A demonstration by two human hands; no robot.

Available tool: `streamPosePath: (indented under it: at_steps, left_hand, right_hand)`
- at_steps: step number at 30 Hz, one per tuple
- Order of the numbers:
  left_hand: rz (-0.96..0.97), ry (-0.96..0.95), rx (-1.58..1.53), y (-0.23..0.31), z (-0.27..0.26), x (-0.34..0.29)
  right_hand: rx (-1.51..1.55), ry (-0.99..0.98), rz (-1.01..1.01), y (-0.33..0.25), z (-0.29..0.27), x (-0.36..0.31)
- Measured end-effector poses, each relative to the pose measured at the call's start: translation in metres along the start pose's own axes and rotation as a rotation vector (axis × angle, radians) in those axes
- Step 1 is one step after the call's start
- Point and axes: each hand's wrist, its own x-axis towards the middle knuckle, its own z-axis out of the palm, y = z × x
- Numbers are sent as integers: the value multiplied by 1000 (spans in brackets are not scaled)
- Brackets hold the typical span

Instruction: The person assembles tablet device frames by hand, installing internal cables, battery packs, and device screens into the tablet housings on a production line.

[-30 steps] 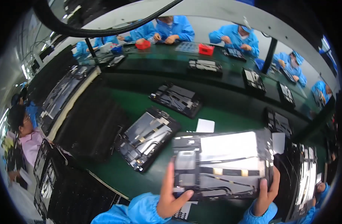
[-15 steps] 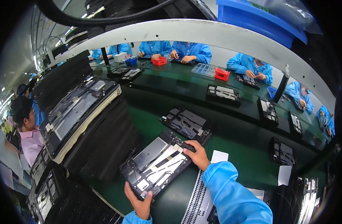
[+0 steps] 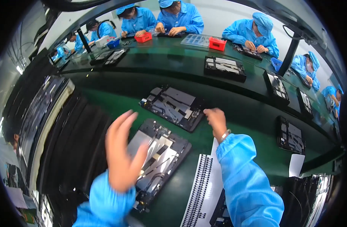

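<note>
An opened tablet [image 3: 169,151], a black casing with silver battery plates and ribbon cables, lies on the green bench in front of me. My left hand [image 3: 122,155] is raised over its left side with fingers apart, blurred, holding nothing; it hides part of the casing. Just beyond lies a second opened tablet [image 3: 177,106], its grey inner plates facing up. My right hand [image 3: 216,120] has its curled fingers at the right end of this far tablet, seemingly pinching the edge. A white sheet with rows of small black pieces [image 3: 200,189] lies below my right hand, partly under my sleeve.
A tall black stack [image 3: 78,147] topped by another tablet stands on the left. More opened tablets [image 3: 224,68] lie along the raised bench across from me, where several people in blue work near red bins [image 3: 217,44]. Another tablet [image 3: 291,134] and black stacked parts [image 3: 306,196] stand at right.
Both hands have let go of the near tablet, which now lies on the bench. The left hand has lifted; the right has moved to the far tablet's end. The view has tilted up.
</note>
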Motion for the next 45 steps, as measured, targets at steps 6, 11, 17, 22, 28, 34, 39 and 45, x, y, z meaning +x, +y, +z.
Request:
streamPosePath:
  at_steps: [6, 11, 17, 22, 28, 34, 39, 45]
  left_hand:
    - [-386, -277, 213, -252, 135, 60]
    - [-536, -356, 218, -191, 152, 75]
    - [-306, -89, -484, -63, 43, 85]
    - [106, -200, -571, 62, 9, 21]
    - [-175, -540, -680, 143, 41, -137]
    - [-214, -591, -575, 137, 81, -190]
    - [-140, -357, -699, 94, 97, -147]
    - [80, -185, -240, 28, 168, -114]
  right_hand:
    - [-566, -158, 54, -1, 59, -31]
    - [-252, 309, 46, 18, 49, -20]
    - [53, 337, -214, -111, -72, -50]
    - [306, 346, -300, -120, -205, -165]
    - [28, 418, -154, -14, -299, -316]
    - [-255, 448, -81, 62, -316, -327]
    - [-605, 454, -395, -35, -265, -315]
    - [-811, -118, -186, -52, -79, -171]
